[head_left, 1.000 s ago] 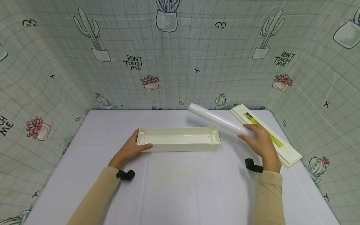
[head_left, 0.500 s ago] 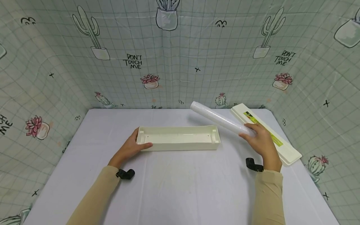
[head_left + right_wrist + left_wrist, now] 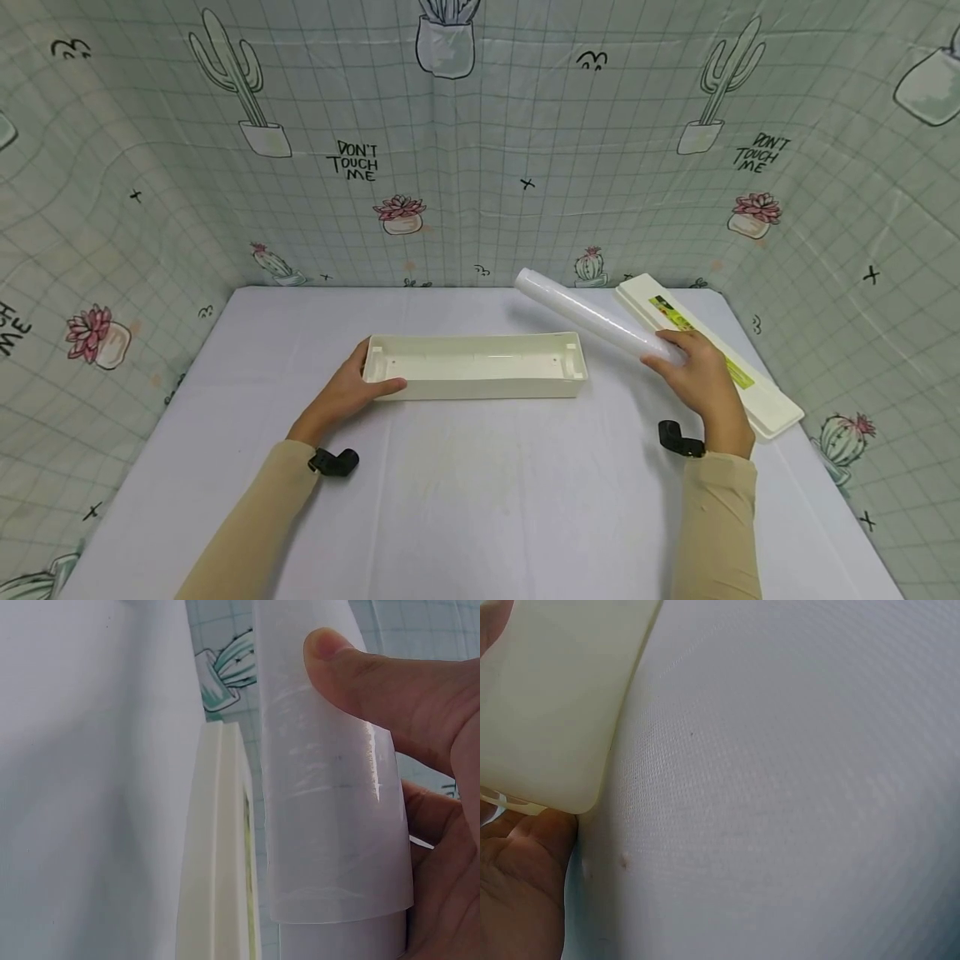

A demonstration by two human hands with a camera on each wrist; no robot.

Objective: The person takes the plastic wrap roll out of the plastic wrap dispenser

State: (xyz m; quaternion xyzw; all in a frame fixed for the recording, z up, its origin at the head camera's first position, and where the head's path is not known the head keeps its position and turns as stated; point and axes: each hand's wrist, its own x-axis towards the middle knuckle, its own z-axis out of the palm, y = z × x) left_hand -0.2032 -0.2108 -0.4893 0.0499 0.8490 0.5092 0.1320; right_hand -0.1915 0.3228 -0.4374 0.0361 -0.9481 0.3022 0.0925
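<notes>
My left hand [image 3: 351, 392] grips the left end of a long cream plastic box [image 3: 480, 389], thumb along its front wall and fingers round the end. The box lies without a lid, its inside showing bare. In the left wrist view, a pale wall of the box [image 3: 551, 705] shows beside the palm [image 3: 525, 892]. My right hand [image 3: 701, 383] holds a roll of clear plastic wrap [image 3: 588, 315] by its near end, above the table right of the box. Up close in the right wrist view, the thumb presses the film on the roll [image 3: 330, 810], and a white core sticks out below.
A long cream lid [image 3: 768, 408] with a yellow-green label lies slanted at the right, partly behind the right hand. A white cloth covers the table [image 3: 465, 500]. Cactus-print fabric [image 3: 480, 158] hangs round the back and sides.
The right hand and the roll of plastic wrap have shifted slightly to the right. The left hand keeps its grip on the box, which stays where it was.
</notes>
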